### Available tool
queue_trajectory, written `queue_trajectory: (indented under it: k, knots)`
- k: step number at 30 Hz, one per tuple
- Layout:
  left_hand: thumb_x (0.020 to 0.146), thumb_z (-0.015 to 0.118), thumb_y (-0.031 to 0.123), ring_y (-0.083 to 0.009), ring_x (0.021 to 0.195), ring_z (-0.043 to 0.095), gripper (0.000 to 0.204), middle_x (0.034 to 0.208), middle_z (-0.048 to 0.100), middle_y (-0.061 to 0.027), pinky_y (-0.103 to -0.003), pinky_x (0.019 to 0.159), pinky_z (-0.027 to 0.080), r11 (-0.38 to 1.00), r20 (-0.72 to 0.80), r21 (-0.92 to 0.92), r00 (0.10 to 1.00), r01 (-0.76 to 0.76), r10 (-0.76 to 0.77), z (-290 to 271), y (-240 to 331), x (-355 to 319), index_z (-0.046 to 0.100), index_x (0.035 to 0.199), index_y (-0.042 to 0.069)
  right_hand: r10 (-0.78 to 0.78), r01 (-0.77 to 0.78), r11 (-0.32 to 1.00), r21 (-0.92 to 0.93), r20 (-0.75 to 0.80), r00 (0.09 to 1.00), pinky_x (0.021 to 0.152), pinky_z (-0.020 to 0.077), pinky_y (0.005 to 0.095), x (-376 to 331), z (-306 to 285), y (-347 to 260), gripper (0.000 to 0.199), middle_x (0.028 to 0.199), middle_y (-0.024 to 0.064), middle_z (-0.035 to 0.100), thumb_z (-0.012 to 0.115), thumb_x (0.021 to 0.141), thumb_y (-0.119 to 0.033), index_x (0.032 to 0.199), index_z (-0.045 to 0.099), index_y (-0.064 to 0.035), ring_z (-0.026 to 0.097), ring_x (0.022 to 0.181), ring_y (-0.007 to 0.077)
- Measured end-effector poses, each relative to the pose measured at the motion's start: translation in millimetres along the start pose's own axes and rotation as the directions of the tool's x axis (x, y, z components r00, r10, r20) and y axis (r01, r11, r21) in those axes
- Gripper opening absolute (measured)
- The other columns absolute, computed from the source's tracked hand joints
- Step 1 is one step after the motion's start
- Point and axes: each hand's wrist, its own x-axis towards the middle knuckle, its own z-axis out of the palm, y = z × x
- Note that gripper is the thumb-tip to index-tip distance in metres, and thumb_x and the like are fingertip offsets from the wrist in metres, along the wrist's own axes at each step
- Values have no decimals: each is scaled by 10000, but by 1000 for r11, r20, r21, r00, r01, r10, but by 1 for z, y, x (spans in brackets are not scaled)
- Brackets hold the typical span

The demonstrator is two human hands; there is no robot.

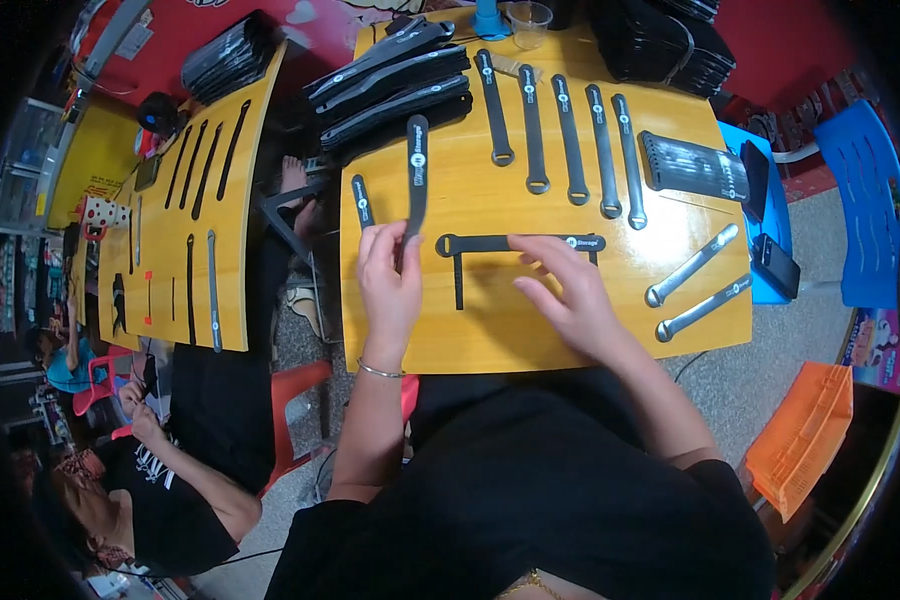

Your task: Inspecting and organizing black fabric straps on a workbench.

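Note:
Pinched upright in my left hand (390,290) is a dark grey strap (417,180) with white print, its upper end raised off the table. Close by that hand lies another grey strap (361,198), its lower end covered by the fingers. My right hand (580,295) has its thumb and fingers apart. Its fingertips are over a ring-ended strap (480,243) lying crosswise on the yellow table (530,345); whether they touch it I cannot tell. A narrow black strip (459,282) runs down from that strap's left part, and a second one shows partly beside my right hand.
Several ring-ended straps (562,135) lie in a row farther back. Two more (705,308) rest at the right, below a flat black bundle (695,165). Stacked straps (395,85) stand at the back left. A co-worker (185,480) sits at a second yellow table (175,280).

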Motion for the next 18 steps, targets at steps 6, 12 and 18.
queue_trajectory:
  k: [6,12,18]
  knots:
    - [808,617,-76,-114,702,609,144,863,554,-74,-207,588,496,978,571,-126,794,-168,210,-11,50,-10,651,940,-29,272,-186,689,701,-12,962,719,437,214,14,-3,-2,326,965,53,607,622,854,-51,1169,546,-14,550,858,75]
    - [790,683,-5,-128,669,623,113,821,602,-77,-218,541,500,950,650,-124,746,287,-141,-21,55,-10,675,902,-12,333,-319,828,462,54,941,733,461,215,-15,-42,11,81,849,29,621,664,822,-64,886,650,-17,587,776,101]
    - [882,566,-24,-133,778,639,161,953,550,-59,-213,655,533,796,665,-257,698,548,-265,-23,26,-8,617,1032,-54,421,-405,853,330,26,907,713,463,213,-32,-49,28,114,868,24,612,626,847,-44,953,654,-15,587,769,95]
